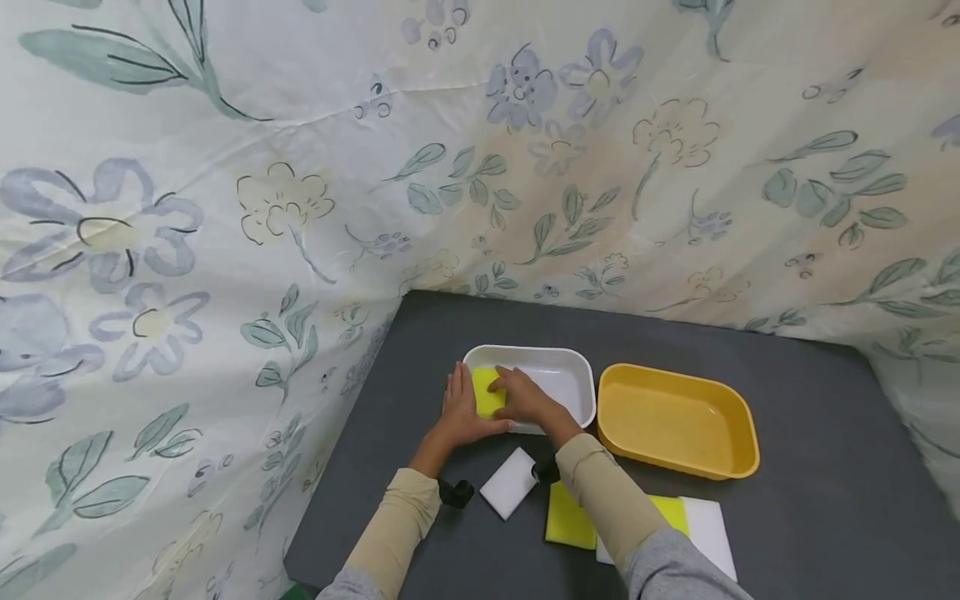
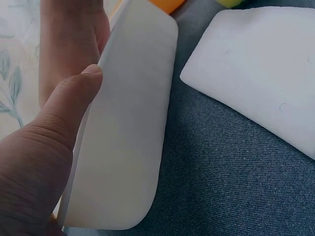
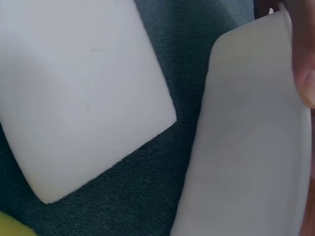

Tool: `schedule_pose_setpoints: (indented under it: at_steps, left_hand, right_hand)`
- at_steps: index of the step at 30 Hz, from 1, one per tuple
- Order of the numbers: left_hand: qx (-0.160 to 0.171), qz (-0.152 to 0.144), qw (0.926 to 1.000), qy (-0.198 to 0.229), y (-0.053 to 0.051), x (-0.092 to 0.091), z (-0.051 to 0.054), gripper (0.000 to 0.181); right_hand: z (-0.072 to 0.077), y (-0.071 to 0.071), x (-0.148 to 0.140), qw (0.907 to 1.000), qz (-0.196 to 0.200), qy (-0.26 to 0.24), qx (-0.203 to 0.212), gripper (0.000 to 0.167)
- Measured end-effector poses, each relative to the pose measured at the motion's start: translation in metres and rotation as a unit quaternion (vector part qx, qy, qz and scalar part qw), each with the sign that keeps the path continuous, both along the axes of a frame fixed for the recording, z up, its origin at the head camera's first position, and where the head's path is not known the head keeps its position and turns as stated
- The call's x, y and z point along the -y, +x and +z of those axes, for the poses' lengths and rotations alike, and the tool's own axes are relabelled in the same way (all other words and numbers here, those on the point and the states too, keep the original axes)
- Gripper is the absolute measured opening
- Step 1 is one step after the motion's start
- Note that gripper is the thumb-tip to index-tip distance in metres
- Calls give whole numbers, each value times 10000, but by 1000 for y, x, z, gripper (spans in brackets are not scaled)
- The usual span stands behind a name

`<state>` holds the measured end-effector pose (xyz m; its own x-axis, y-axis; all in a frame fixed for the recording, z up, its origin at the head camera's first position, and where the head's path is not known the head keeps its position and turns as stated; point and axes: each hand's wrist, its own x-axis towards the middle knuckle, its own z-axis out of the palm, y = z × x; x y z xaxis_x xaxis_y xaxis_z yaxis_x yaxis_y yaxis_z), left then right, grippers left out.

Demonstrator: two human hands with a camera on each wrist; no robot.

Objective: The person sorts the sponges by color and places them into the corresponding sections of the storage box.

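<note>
A yellow sponge [image 1: 486,398] lies at the left end of the white tray [image 1: 558,357]. My left hand [image 1: 461,412] lies along the tray's left end with straight fingers beside the sponge. Its thumb rests on the near rim, as the left wrist view shows at the tray's wall [image 2: 125,123]. Reaching in from the right, my right hand [image 1: 528,400] pinches the sponge with bent fingers and thumb. In the right wrist view only part of that hand appears, by the tray's rim; the sponge is hidden there.
A white sponge [image 1: 510,483] lies on the dark table [image 1: 810,433] in front of the tray. To the right stands a yellow-orange tray [image 1: 678,417]. More yellow sponges [image 1: 567,518] and white ones [image 1: 708,533] lie partly under the right forearm. Flowered cloth [image 1: 450,233] hangs behind.
</note>
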<state>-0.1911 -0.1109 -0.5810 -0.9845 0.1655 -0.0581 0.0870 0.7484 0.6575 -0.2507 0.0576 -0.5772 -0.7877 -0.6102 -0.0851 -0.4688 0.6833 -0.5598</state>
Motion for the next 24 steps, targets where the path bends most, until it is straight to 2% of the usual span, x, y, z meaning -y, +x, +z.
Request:
schedule_pose_setpoints:
  at_steps: [5,8,11,15,18,20,24]
  left_hand:
    - [16,66,10000,50,1,1,1,134]
    - [7,70,10000,5,-1,0,1,134]
    - [71,96,9999,-31,-2,-1,2,135]
    - [148,181,9997,39,0,-3,4,135]
    - [148,235,9996,38,1,-3,5,136]
    - [122,252,9996,48,1,-3,4,136]
    - [119,273,9996,-2,-1,-2,2,136]
  right_hand:
    - [8,1,-9,9995,255,156,59,52]
    - [18,6,-22,9996,233,-72,142,55]
    - [31,19,-39,9991,209,-376,66,56]
    - [46,49,-63,9962,322,-674,-457,53]
    - [49,76,-81,9915,344,-791,-977,54]
    - [45,96,-92,9876,340,-813,-1297,57]
    - [27,136,-110,9741,363,-1008,-1992,61]
